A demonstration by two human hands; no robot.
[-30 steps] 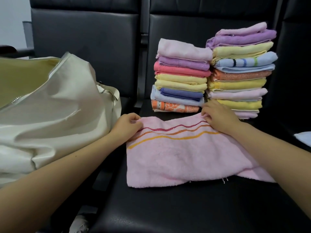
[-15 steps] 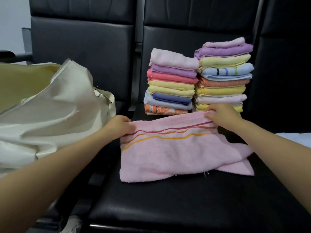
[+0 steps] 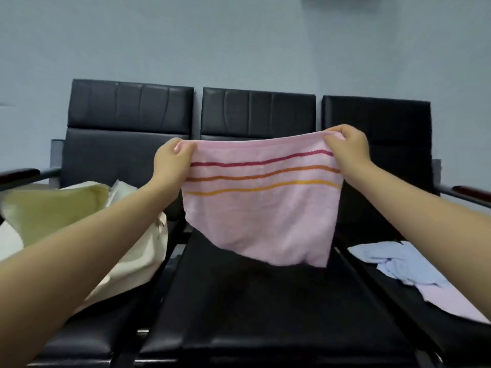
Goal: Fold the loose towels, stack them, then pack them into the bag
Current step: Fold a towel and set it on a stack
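We're mid-fold: left hand (image 3: 172, 158) and right hand (image 3: 348, 147) each pinch a top corner of the pink towel (image 3: 260, 208), which hangs above the middle seat (image 3: 265, 301). Next we need corners matched; bag (image 3: 79, 221) sits left of that seat.

A: Is it bright?

B: Not very. The light is soft and even, a bit blue-grey on the wall (image 3: 239, 35). No strong shadows, no glare.

A: Is it sharp?

B: The pink towel (image 3: 260, 208) looks smeared at its bottom edge, toward 6 o'clock. The bag (image 3: 53, 208) at 9 o'clock is fuzzy too.

A: Any bending?

B: Yes. The black chairs (image 3: 257, 115) curve, and the arms stretch big near 7 and 4 o'clock.
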